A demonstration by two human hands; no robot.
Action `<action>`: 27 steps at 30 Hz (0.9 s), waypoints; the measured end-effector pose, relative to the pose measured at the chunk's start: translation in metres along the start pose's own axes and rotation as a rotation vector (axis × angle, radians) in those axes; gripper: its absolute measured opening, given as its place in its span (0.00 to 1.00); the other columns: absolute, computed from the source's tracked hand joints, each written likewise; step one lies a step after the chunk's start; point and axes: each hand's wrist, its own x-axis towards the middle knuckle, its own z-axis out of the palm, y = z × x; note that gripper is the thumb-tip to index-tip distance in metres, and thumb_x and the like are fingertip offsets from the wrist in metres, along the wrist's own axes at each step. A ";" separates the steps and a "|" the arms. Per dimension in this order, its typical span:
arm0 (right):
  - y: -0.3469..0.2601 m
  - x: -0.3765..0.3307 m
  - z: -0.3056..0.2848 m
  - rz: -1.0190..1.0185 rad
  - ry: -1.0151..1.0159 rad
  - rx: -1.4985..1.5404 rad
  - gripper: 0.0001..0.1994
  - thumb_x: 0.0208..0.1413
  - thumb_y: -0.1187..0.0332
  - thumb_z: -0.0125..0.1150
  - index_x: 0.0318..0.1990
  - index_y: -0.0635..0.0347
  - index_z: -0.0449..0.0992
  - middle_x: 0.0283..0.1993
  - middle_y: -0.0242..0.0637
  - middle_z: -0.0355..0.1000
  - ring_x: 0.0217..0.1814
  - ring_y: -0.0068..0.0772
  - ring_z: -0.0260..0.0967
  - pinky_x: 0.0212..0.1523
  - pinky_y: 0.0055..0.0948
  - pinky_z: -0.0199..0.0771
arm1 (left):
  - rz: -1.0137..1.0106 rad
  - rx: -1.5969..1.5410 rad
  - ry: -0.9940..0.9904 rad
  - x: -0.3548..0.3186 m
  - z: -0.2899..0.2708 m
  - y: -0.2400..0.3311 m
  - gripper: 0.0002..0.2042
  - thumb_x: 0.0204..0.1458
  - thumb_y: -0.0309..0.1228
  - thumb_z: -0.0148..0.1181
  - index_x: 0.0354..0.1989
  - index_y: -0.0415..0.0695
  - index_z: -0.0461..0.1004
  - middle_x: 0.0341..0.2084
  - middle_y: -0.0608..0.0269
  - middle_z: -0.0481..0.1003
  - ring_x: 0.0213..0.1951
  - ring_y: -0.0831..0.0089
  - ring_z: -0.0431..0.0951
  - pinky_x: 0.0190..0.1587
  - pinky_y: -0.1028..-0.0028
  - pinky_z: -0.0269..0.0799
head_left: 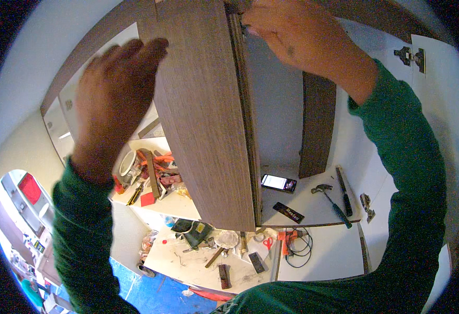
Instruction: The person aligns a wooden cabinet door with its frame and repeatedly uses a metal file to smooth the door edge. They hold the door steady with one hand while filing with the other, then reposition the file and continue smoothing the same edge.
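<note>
Wood-grain cabinet door, upright at cabinet opening, not yet visibly fixed. Left hand: fingers spread flat against its outer face. Right hand: fingers closed at its top inner edge. Hammer and phone on shelf below.

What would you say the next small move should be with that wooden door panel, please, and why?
Probably keep the left hand pressed flat on the brown wooden door panel to steady it while the right hand works at the panel's top inner edge. The panel stands edge-on to the camera, the right hand's fingers are curled at its upper corner, and what they hold is hidden. A hammer lies below on the white shelf.
</note>
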 end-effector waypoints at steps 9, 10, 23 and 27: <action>0.028 0.025 0.061 0.200 0.218 0.182 0.06 0.55 0.72 0.55 0.33 0.67 0.68 0.31 0.54 0.70 0.35 0.59 0.71 0.36 0.52 0.71 | 0.171 0.011 0.094 0.061 0.034 -0.058 0.15 0.64 0.33 0.46 0.55 0.51 0.74 0.50 0.55 0.77 0.50 0.55 0.78 0.50 0.58 0.76; 0.033 0.025 0.066 0.196 0.212 0.143 0.05 0.56 0.73 0.54 0.34 0.67 0.68 0.31 0.55 0.70 0.34 0.59 0.72 0.35 0.52 0.71 | 0.133 0.047 -0.006 0.065 0.031 -0.056 0.12 0.63 0.34 0.47 0.51 0.49 0.75 0.45 0.54 0.78 0.45 0.55 0.79 0.47 0.58 0.77; 0.032 0.020 0.104 0.217 0.383 0.317 0.05 0.56 0.73 0.55 0.34 0.66 0.70 0.27 0.54 0.68 0.27 0.50 0.69 0.27 0.46 0.67 | 0.053 0.460 -0.359 0.077 0.012 -0.067 0.17 0.63 0.29 0.45 0.58 0.53 0.71 0.49 0.54 0.77 0.46 0.56 0.80 0.47 0.58 0.78; 0.029 0.022 0.110 0.272 0.447 0.307 0.06 0.58 0.71 0.57 0.34 0.65 0.70 0.22 0.50 0.65 0.22 0.48 0.66 0.25 0.46 0.64 | 0.376 0.505 -0.068 0.073 0.011 -0.074 0.18 0.63 0.30 0.46 0.60 0.55 0.70 0.49 0.53 0.77 0.45 0.55 0.80 0.47 0.58 0.78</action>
